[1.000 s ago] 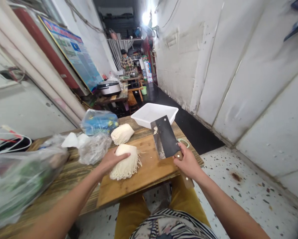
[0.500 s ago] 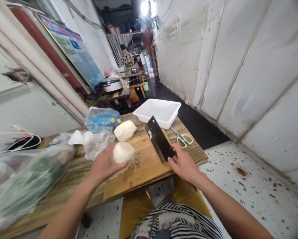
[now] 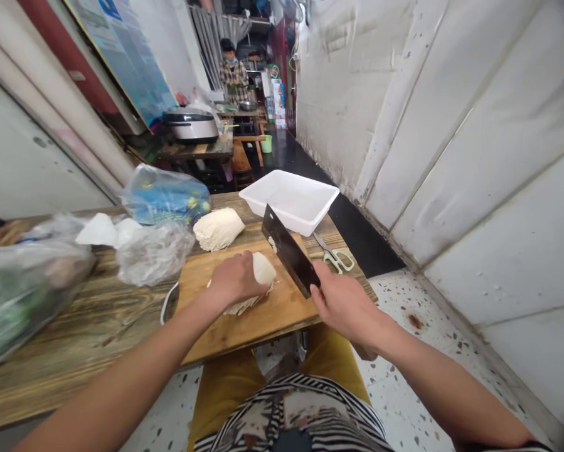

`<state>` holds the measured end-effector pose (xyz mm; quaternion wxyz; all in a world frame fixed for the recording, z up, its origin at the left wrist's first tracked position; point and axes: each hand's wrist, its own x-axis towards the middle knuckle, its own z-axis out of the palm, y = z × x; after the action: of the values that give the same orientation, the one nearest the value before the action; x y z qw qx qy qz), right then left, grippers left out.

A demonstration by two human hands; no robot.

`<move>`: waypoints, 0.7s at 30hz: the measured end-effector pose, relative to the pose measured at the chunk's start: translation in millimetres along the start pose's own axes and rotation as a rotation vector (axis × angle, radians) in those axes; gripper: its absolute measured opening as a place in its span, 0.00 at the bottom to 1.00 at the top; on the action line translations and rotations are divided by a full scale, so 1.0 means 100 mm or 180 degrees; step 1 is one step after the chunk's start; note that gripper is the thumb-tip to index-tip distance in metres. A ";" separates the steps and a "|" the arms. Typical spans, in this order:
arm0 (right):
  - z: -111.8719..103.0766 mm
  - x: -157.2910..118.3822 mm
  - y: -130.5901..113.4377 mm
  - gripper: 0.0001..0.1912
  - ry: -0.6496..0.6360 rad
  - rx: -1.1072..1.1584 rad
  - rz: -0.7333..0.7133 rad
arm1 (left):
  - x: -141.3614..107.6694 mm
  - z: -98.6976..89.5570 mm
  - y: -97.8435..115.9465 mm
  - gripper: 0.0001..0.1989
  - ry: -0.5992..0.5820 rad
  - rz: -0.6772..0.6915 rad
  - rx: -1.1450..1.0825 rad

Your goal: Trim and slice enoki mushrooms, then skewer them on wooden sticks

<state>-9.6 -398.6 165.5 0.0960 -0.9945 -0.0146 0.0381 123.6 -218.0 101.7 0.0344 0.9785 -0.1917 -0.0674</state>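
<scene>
My left hand (image 3: 234,280) presses down on a bunch of enoki mushrooms (image 3: 264,271), which lies on its side on a wooden cutting board (image 3: 267,320) and is partly hidden by my fingers. My right hand (image 3: 344,309) grips the handle of a black-bladed cleaver (image 3: 288,250), with the handle mostly hidden in my fist. The blade stands tilted just right of the mushrooms, its far end pointing toward the tray. A second enoki bunch (image 3: 218,229) lies beyond the board, apart from both hands.
A white plastic tray (image 3: 288,199) and green-handled scissors (image 3: 333,258) sit on the wooden table (image 3: 74,326) beyond the board. Plastic bags (image 3: 154,254) crowd the left side. Down the narrow room, a person in a checked shirt (image 3: 233,78) stands near a rice cooker (image 3: 191,124).
My left hand has brought the mushroom bunch down onto the board and presses on it. The cleaver has lifted from the board, and the whole view has shifted slightly.
</scene>
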 end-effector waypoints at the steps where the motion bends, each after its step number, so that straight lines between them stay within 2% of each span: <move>1: 0.00 0.02 -0.02 0.10 -0.0018 -0.0042 -0.0046 | 0.01 0.01 -0.01 0.34 -0.0009 -0.0020 -0.0022; 10: -0.14 0.09 -0.13 0.11 -0.0190 -0.0263 -0.0185 | 0.05 0.04 -0.03 0.35 -0.0012 -0.0118 -0.0229; 16: -0.15 0.12 -0.14 0.14 -0.0218 -0.0222 -0.0217 | 0.09 0.06 -0.08 0.36 0.0026 -0.0021 -0.0381; 21: -0.19 0.11 -0.14 0.12 -0.0237 -0.0326 -0.0131 | 0.08 0.03 -0.09 0.34 -0.0047 -0.0042 -0.0398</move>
<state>2.9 -388.3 185.6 0.0450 -0.9955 -0.0405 0.0724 134.0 -212.7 97.0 0.0936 0.9752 -0.1810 -0.0867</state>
